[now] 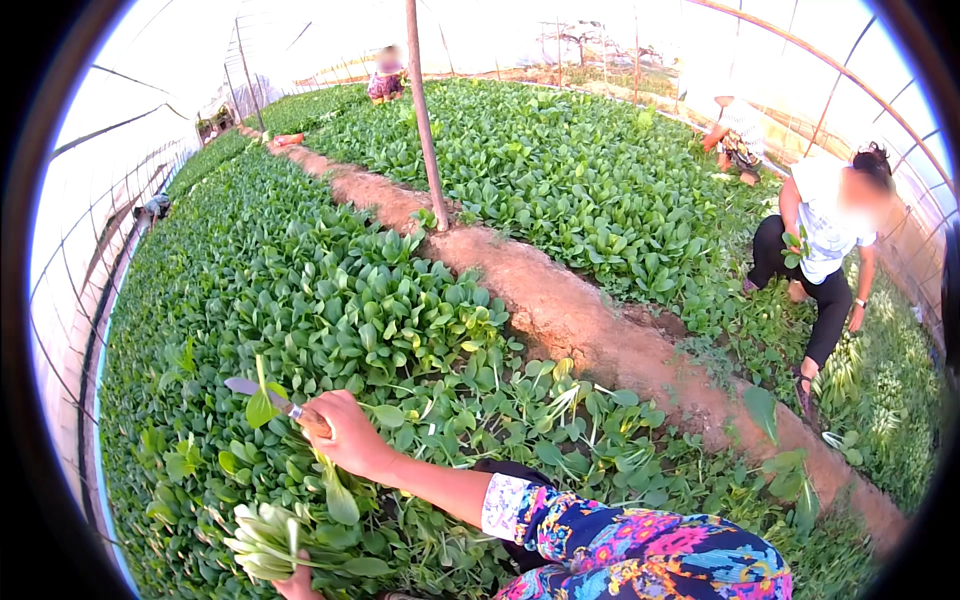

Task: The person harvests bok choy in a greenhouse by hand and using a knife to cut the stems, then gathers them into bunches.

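My right hand (346,436) grips a short knife (244,385) by its wooden handle, the blade pointing left above the crop. A green leaf with its stalk (261,407) lies across the blade. Another loose leaf (342,501) hangs just below this hand. At the bottom edge, my left hand (298,580) holds a bunch of leafy greens (262,541) with the pale stem ends turned up and left. Only part of that hand shows. Low leafy greens (367,300) grow densely ahead of both hands. Cut leaves and stalks (570,420) lie scattered to their right.
A bare soil ridge (525,277) runs diagonally between the beds, with a wooden post (427,127) standing on it. One person (825,217) bends at the right near laid-out greens (840,371); others crouch farther off. Plastic greenhouse walls (82,247) enclose the beds.
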The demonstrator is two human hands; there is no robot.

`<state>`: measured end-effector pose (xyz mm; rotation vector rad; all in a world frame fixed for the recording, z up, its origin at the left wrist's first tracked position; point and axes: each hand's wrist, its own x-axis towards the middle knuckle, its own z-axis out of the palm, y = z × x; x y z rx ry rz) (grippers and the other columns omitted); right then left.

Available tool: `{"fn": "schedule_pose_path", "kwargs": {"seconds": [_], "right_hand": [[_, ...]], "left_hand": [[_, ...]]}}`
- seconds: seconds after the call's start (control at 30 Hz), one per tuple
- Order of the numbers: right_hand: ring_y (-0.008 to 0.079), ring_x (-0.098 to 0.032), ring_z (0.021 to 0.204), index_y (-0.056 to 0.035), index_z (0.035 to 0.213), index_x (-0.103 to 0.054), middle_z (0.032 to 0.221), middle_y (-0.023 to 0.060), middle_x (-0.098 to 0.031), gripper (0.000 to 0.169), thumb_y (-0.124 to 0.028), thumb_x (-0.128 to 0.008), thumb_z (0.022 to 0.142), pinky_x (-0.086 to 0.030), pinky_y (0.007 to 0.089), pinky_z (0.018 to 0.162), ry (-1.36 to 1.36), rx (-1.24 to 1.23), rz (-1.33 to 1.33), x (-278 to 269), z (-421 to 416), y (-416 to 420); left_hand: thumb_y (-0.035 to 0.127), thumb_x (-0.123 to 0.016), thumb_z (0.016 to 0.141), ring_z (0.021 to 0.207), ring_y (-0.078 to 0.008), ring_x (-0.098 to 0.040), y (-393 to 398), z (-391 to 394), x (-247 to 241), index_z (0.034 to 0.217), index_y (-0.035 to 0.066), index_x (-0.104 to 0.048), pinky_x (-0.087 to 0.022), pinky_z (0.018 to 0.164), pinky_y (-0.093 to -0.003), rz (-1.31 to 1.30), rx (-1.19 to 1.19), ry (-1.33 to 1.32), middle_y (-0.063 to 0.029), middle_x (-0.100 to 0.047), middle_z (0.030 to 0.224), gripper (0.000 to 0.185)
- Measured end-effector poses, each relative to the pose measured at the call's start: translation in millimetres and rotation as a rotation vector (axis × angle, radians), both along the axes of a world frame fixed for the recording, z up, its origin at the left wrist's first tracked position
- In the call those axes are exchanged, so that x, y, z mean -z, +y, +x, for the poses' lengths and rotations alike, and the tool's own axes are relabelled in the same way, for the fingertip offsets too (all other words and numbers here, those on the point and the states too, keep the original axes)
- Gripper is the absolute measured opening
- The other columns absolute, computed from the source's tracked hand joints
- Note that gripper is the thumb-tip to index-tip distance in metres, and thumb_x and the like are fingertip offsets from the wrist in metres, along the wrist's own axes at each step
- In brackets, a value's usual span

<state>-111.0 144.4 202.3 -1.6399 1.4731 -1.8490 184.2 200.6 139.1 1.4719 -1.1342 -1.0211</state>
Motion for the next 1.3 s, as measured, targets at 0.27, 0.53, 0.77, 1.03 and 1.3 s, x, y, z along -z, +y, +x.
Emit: {"fn": "schedule_pose_path", "kwargs": {"seconds": [0.27, 0.53, 0.77, 1.03, 1.3], "right_hand": [[0.0220, -0.054, 0.078, -0.0017, 0.089, -0.062, 0.083, 0.0084, -0.057, 0.016, -0.009, -0.067, 0.075, -0.044, 0.0343, 0.074, -0.124, -0.263, 0.206, 7, 55, 26], [0.0102, -0.057, 0.076, -0.0032, 0.102, -0.060, 0.085, 0.0019, -0.061, 0.023, -0.004, -0.064, 0.079, -0.047, 0.0249, 0.072, -0.370, -0.254, 0.368, 13, 84, 33], [0.0079, -0.054, 0.075, -0.0032, 0.104, -0.059, 0.085, -0.0004, -0.058, 0.024, -0.001, -0.060, 0.079, -0.044, 0.0222, 0.070, -0.155, -0.245, 0.398, 2, 109, 39], [0.0144, -0.060, 0.080, -0.0013, 0.103, -0.056, 0.090, 0.0048, -0.058, 0.021, -0.001, -0.061, 0.083, -0.050, 0.0267, 0.071, -0.861, -0.605, 0.484, -18, 141, 56], [0.0144, -0.061, 0.089, -0.0038, 0.104, -0.058, 0.098, 0.0049, -0.063, 0.022, -0.001, -0.060, 0.082, -0.050, 0.0262, 0.083, -0.835, -0.793, 0.541, -41, 133, 68]], "left_hand": [[0.000, -0.068, 0.075, 0.093, -0.0176, -0.058, -8, -54, -29, 0.115, -0.003, -0.054, -0.045, 0.085, -0.0307, -0.230, 0.074, 0.074, -0.0083, -0.062, 0.106, 0.042], [0.001, -0.070, 0.073, 0.102, -0.0173, -0.056, 3, -74, -4, 0.122, 0.003, -0.045, -0.044, 0.088, -0.0300, -0.308, 0.002, 0.113, -0.0081, -0.058, 0.112, 0.056], [0.008, -0.074, 0.072, 0.108, -0.0191, -0.053, 30, -75, 13, 0.129, 0.002, -0.035, -0.042, 0.094, -0.0321, -0.165, 0.146, 0.325, -0.0096, -0.054, 0.118, 0.069], [0.016, -0.081, 0.066, 0.114, -0.0183, -0.050, 49, -70, 20, 0.133, 0.002, -0.035, -0.039, 0.099, -0.0319, -0.154, 0.189, 0.684, -0.0071, -0.052, 0.124, 0.082], [0.011, -0.072, 0.074, 0.100, -0.0159, -0.058, 48, -56, 24, 0.118, 0.001, -0.053, -0.044, 0.090, -0.0304, -0.176, 0.110, 0.859, -0.0060, -0.061, 0.111, 0.049]]}}
